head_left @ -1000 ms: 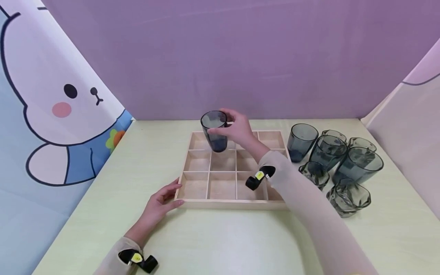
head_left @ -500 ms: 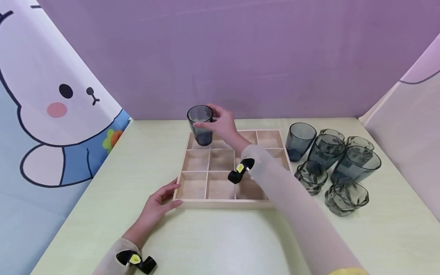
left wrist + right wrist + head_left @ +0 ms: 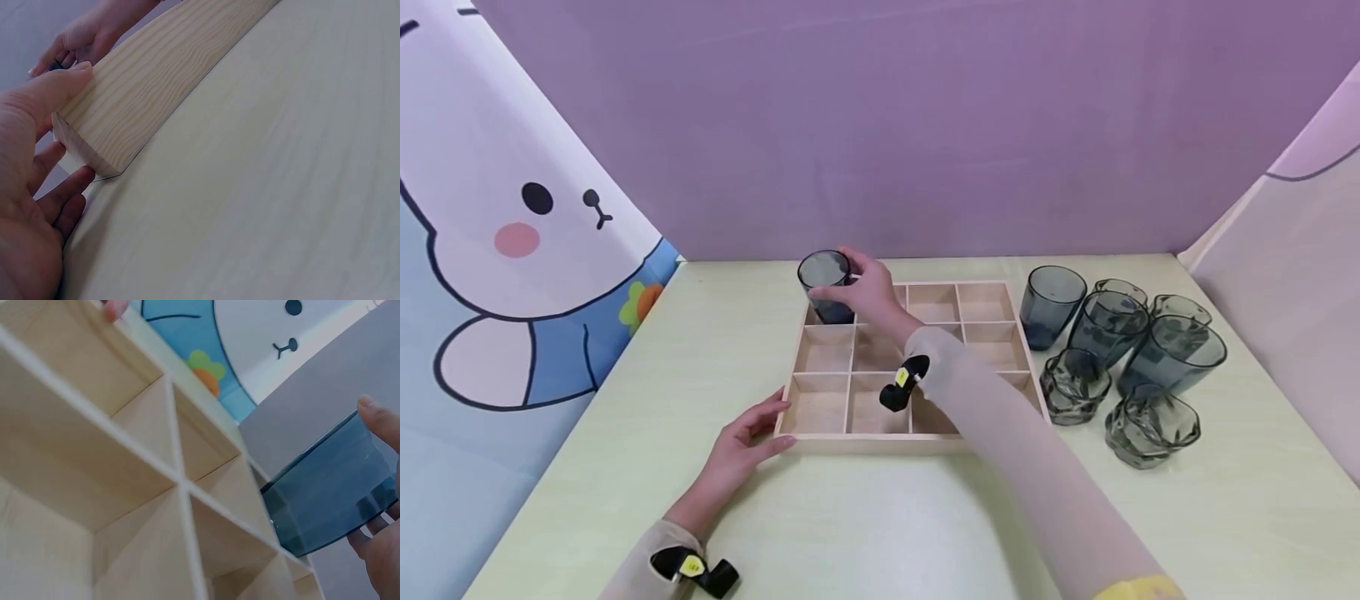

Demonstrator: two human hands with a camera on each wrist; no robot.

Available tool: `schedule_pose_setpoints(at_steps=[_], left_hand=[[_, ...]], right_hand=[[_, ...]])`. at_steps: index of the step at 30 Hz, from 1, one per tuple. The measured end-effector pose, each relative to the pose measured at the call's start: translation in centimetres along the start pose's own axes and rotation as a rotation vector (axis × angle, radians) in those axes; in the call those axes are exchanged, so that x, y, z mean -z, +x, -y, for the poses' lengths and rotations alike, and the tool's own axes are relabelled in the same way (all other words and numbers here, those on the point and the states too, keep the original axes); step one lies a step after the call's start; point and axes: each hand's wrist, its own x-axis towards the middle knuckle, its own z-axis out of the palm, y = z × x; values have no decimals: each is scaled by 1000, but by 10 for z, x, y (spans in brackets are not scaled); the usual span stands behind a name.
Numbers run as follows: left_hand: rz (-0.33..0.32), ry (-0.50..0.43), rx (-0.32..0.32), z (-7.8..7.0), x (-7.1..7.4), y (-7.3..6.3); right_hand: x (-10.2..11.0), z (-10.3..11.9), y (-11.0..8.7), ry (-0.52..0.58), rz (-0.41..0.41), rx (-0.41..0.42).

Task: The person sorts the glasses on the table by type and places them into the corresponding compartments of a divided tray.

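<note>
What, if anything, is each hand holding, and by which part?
The right hand holds a tall smoky glass by its upper side wall. The left hand grips the wooden tray at its near left corner.

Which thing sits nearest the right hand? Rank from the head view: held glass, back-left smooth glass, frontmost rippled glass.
1. Held glass: in the right hand.
2. Back-left smooth glass: right, beside the tray.
3. Frontmost rippled glass: farther right, nearer the camera.

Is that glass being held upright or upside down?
Upright: the head view shows the glass with its open end on top, gripped from the side by the right hand.
</note>
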Motion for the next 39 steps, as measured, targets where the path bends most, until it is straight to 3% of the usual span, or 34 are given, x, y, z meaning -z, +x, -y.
schedule_pose_setpoints(at_steps=[10,18,39], left_hand=[[0,14,0,-1,0,-2],[-8,-5,-43,2,0,-2],[-10,-8,-70,3,-2,-1]], right_hand=[[-4,-15,-3,-37,14,53],[-3,-19,1,-53,98,16],[6,-16,-8,-48,172,-5]])
